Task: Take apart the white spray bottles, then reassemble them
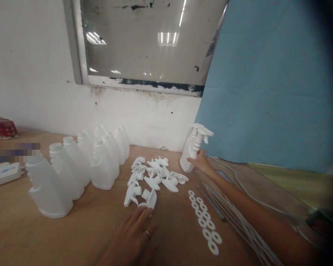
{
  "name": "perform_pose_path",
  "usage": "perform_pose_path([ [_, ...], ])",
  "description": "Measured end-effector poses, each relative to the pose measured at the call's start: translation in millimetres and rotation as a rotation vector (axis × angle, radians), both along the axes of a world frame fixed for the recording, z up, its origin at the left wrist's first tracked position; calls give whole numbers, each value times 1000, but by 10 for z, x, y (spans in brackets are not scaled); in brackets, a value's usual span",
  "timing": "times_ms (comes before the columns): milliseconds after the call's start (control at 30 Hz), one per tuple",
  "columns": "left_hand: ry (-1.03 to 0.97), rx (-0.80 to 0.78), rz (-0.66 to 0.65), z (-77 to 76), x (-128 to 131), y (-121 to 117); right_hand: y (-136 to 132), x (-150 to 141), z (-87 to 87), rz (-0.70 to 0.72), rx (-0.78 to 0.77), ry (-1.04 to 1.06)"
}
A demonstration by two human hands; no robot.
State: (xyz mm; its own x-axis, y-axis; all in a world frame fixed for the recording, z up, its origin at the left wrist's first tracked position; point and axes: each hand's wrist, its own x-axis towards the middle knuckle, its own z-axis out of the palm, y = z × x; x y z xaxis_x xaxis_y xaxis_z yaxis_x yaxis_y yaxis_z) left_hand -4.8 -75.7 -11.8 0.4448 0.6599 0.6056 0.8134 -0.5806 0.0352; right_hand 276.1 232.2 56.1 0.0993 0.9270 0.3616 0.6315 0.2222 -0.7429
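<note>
My right hand (200, 161) is wrapped around a white spray bottle (194, 147) with its trigger head on, upright near the wall. Part of another such bottle seems to show just behind it. My left hand (135, 232) lies low over the table, fingers stretched out, a ring on one of them. Its fingertips reach the edge of a loose white trigger sprayer head (150, 199), and I cannot tell whether they press on it. Several more sprayer heads (158, 173) lie in a pile beyond.
Open-necked white bottles (51, 190) stand in rows on the left. White ring gaskets (207, 221) lie in two lines at right, beside thin white tubes (238, 225). A white cable (246, 194) runs along the right. A red item (2, 127) sits far left.
</note>
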Motion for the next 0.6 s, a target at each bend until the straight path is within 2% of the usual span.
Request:
perform_pose_path([
  [133, 3, 14, 63, -82, -22, 56, 230, -63, -103, -52, 33, -163],
  [300, 11, 49, 92, -210, -58, 94, 422, -205, -129, -142, 74, -315],
  [433, 1, 10, 58, -283, -68, 124, 495, -307, -107, -235, 63, -408],
  [600, 51, 103, 27, -445, -116, 213, 483, -368, 7, -274, 35, -517],
])
